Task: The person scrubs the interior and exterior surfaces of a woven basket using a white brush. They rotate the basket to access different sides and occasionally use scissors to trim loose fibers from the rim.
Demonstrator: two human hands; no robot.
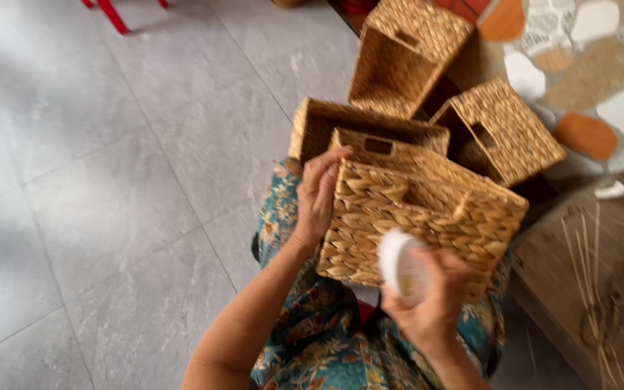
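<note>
The woven basket (413, 217) is straw-gold with a braided herringbone weave, the round lid (399, 266) just in front of it is white, the dress (319, 339) below it is teal with orange flowers, the floor (110, 180) left of it is grey tile, and three further baskets (406, 58) behind it are golden-brown.

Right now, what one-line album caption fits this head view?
Left hand steadies a woven basket on the lap while right hand holds a round white object.
</note>
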